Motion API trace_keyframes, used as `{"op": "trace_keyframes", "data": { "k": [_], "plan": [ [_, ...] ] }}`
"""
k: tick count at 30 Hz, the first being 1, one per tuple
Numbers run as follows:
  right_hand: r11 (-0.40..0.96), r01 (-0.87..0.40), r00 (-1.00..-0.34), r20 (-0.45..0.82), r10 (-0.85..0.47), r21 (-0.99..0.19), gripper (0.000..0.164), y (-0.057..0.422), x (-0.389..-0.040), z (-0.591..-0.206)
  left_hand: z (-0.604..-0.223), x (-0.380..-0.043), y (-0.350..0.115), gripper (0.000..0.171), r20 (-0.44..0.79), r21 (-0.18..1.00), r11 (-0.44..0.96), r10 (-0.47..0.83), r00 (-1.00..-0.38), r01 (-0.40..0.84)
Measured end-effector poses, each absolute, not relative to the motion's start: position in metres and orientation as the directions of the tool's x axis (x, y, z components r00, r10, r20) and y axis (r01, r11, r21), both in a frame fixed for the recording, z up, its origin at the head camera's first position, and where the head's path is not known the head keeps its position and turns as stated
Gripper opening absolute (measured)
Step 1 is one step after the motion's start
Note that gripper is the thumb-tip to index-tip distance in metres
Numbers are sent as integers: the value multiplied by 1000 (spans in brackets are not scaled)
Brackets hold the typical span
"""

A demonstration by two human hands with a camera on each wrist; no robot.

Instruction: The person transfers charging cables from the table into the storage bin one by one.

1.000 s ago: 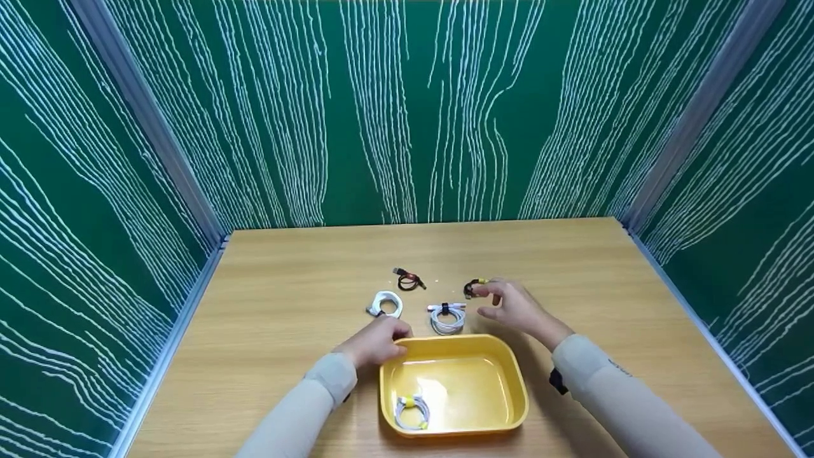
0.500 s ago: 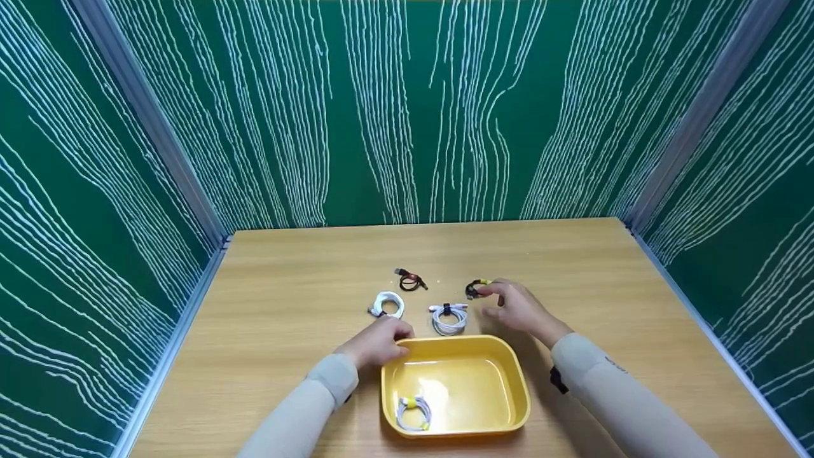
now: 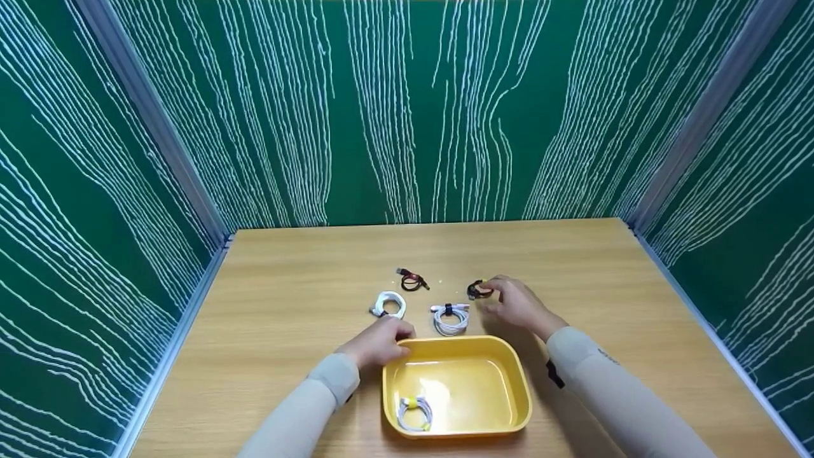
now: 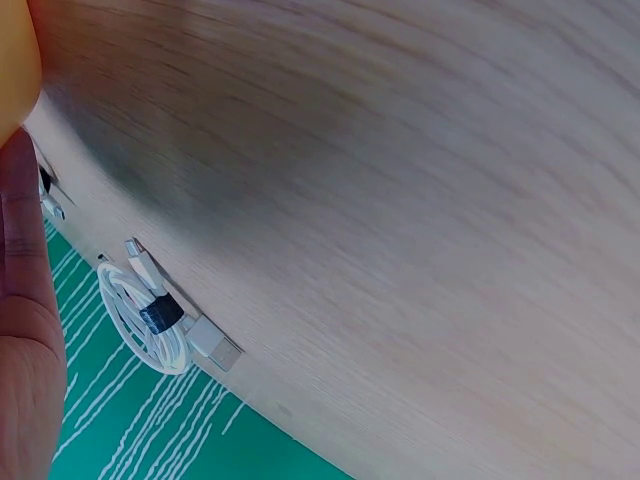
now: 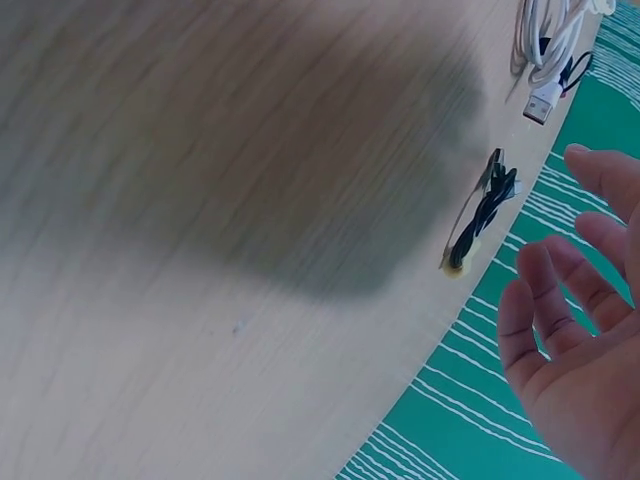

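Note:
My left hand [image 3: 376, 342] grips the far left corner of a yellow plastic tray [image 3: 520, 388], thumb over the rim. A coiled white-grey cable with yellow ties [image 3: 414, 415] lies inside the tray. My right hand [image 3: 518, 303] reaches over the table to a coiled black cable with a yellow tie [image 3: 478, 290]; its fingertips overlap the cable in the head view. In the right wrist view, the fingers [image 5: 597, 180] are bent and spread, with a gap between them and the black cable [image 5: 486, 213], which lies on the table.
Just beyond the tray lie a white coiled cable [image 3: 389, 304] near my left hand and another white cable with a black strap [image 3: 450, 319]. Farther back is a black cable with a red tie [image 3: 412, 280]. Green walls [image 3: 381, 114] enclose the wooden table [image 3: 305, 273].
My right hand has moved slightly, and its fingers have come in closer over the black cable with the yellow tie. The left hand keeps its place on the tray.

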State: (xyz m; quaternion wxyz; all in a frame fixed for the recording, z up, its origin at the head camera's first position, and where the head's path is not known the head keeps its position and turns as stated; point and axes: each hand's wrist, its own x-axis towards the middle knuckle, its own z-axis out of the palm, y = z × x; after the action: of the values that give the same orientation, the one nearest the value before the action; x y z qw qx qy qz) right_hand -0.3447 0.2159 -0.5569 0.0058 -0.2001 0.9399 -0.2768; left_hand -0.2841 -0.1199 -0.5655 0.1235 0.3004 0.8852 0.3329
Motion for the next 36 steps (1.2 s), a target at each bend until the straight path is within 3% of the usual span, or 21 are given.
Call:
{"op": "trace_keyframes", "data": {
  "k": [7,27,36],
  "plan": [
    [761,-398,-913,137,-385,-512,41,218,-353,-564,-567,-284,-120,13,-14,667,591,618,-786,453],
    [762,-321,-929,33,-367,-563,47,219,-368,-575,-563,-283,-119,14,-102,698,621,578,-809,356],
    [770,-379,-916,88,-392,-513,37,216,-376,-589,-564,-283,-119,9,-21,646,609,616,-787,460]
  ]
}}
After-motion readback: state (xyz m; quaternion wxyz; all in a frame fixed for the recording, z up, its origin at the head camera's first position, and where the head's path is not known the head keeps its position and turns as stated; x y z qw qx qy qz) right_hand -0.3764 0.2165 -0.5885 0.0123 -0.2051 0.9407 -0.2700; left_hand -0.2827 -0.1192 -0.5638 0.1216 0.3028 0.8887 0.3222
